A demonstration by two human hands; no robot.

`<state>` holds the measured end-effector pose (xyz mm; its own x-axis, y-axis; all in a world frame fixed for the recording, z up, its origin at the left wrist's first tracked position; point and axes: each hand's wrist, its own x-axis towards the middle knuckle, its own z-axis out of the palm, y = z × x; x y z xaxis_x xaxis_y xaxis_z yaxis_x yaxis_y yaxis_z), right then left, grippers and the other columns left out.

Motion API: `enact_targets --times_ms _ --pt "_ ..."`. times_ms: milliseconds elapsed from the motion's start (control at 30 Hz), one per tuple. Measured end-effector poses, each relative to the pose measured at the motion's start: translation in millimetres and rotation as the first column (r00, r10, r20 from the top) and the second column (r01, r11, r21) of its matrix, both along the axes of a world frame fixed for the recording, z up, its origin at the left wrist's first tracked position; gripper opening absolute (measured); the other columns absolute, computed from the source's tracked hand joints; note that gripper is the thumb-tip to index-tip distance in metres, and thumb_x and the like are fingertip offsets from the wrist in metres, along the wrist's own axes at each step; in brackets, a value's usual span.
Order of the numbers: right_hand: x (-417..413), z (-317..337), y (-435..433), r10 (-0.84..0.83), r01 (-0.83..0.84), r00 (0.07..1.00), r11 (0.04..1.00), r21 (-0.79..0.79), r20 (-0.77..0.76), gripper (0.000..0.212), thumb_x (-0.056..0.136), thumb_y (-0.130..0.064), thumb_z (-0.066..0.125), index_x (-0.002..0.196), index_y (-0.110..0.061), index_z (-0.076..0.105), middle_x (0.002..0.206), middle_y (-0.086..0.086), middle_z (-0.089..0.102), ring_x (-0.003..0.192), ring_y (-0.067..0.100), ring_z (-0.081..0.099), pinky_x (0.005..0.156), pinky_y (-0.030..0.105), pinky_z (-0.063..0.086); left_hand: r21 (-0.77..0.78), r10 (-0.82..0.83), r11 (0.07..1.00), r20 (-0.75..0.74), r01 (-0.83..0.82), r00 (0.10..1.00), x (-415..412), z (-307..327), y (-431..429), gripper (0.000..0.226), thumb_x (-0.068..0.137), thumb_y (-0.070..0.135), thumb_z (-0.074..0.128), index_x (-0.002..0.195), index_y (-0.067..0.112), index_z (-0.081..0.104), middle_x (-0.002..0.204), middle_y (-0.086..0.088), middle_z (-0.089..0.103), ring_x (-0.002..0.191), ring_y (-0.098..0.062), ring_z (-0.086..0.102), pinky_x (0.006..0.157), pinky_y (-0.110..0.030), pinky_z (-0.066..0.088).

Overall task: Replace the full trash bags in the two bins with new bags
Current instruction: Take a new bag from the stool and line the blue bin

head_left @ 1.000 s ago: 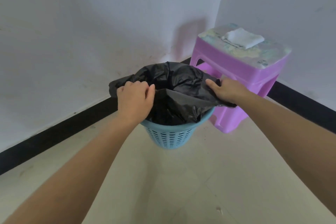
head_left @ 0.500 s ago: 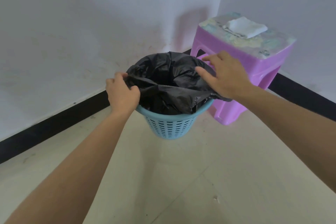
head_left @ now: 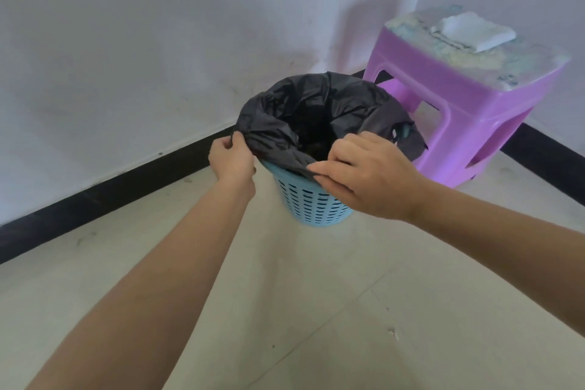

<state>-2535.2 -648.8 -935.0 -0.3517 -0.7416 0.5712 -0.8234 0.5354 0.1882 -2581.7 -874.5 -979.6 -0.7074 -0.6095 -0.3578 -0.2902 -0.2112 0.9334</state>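
Looked down at a light-blue slotted bin [head_left: 311, 203] sitting on the pale tiled floor [head_left: 316, 310], tucked into a room corner just beside a purple plastic stool [head_left: 459, 111]. Spotted a black trash bag [head_left: 278, 117] inside it, mouth wide open, plastic folded out over the far and right parts of the rim. Could see a strip of bare blue rim on the near side between the two hands, so not covered there.

Caught the left hand [head_left: 232, 158] pinching the bag's edge at the left side of the rim, fingers curled around a fold of plastic. Same deal with the right hand [head_left: 370, 174], gripping the bag's edge at the near rim between thumb and fingers, knuckles up.

Noticed a handle loop of the bag hanging outside the bin on the stool side. Couldn't make out anything down inside the bag, way too dark.

Also clocked a folded white cloth [head_left: 474, 31] lying on top of the stool. Behind all that, just whitish walls [head_left: 126, 57] with a black baseboard [head_left: 110, 193] along the bottom.
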Motion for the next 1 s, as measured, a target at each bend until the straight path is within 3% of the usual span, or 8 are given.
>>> enact_targets --times_ms 167,300,467,600,733,833,900,1000 --pt "16 -29 5 0.079 -0.060 0.996 0.922 0.382 -0.035 0.017 0.079 -0.012 0.072 0.094 -0.019 0.076 0.072 -0.002 0.057 0.058 0.017 0.054 0.046 0.028 0.038 0.132 -0.234 0.968 0.185 0.211 0.955 13 -22 1 0.016 0.100 0.023 0.053 0.109 0.011 0.058 0.089 -0.009 0.056 0.064 -0.017 0.042 0.055 -0.030 0.039" --pt "24 -45 11 -0.122 0.123 0.992 0.859 0.497 -0.036 0.021 0.080 -0.016 0.063 0.096 -0.021 0.075 0.071 -0.007 0.061 0.059 0.014 0.056 0.046 0.027 0.037 -0.081 -0.041 0.995 0.220 0.061 0.975 7 -22 0 0.033 0.093 0.028 0.059 0.122 0.013 0.053 0.116 -0.008 0.059 0.093 -0.024 0.057 0.078 -0.035 0.047" --pt "28 -36 9 -0.271 0.224 0.957 0.915 0.336 0.100 0.015 0.086 -0.021 0.058 0.090 -0.018 0.072 0.068 -0.004 0.064 0.053 0.019 0.060 0.043 0.027 0.040 -0.301 -0.144 0.945 -0.037 0.126 0.989 2 1 16 0.045 0.085 0.061 0.055 0.106 0.022 0.048 0.095 0.008 0.058 0.084 -0.010 0.059 0.066 -0.028 0.048" --pt "13 -13 11 -0.389 0.419 0.895 0.902 -0.108 0.218 0.028 0.087 -0.029 0.053 0.062 -0.019 0.047 0.055 -0.002 0.052 0.043 0.023 0.045 0.040 0.026 0.028 -0.371 -0.243 0.898 0.028 0.236 0.970 -5 -2 26 0.039 0.082 0.019 0.070 0.110 0.022 0.043 0.093 0.009 0.053 0.086 -0.012 0.059 0.076 -0.038 0.058" --pt "-25 -7 25 -0.565 0.750 0.629 0.621 -0.226 0.535 0.026 0.094 -0.045 0.052 0.097 -0.022 0.063 0.099 0.000 0.061 0.094 0.019 0.054 0.083 0.038 0.046 -0.255 -0.049 0.966 -0.049 0.035 0.998 -9 -2 15 0.031 0.088 0.009 0.061 0.110 0.023 0.045 0.094 0.008 0.051 0.084 -0.008 0.056 0.062 -0.020 0.046" --pt "-54 -6 38 -0.460 0.942 0.170 0.336 -0.007 0.871 0.074 0.090 -0.067 0.047 0.142 -0.015 0.042 0.144 0.012 0.042 0.133 0.033 0.039 0.110 0.048 0.035 -0.255 0.013 0.967 -0.068 -0.030 0.998 -9 -1 3 0.031 0.088 0.005 0.058 0.110 0.022 0.045 0.091 0.012 0.048 0.080 -0.005 0.054 0.056 -0.016 0.039" --pt "-65 -8 41 -0.216 0.953 -0.028 0.290 0.091 0.976 0.078 0.089 -0.071 0.046 0.135 -0.009 0.052 0.132 0.016 0.056 0.117 0.035 0.058 0.100 0.047 0.049 -0.249 0.050 0.966 -0.068 -0.066 0.996 -7 -2 -1 0.031 0.088 0.004 0.057 0.110 0.022 0.044 0.090 0.012 0.048 0.081 -0.005 0.054 0.057 -0.017 0.040" --pt "-78 -18 35 -0.023 0.964 0.077 0.257 -0.069 0.997 0.047 0.100 -0.049 0.046 0.073 -0.013 0.060 0.068 0.010 0.063 0.055 0.024 0.060 0.064 0.036 0.057 -0.222 0.105 0.968 -0.077 -0.120 0.991 -5 -3 -7 0.033 0.087 0.002 0.054 0.112 0.020 0.043 0.094 0.006 0.050 0.079 -0.006 0.054 0.056 -0.018 0.040"
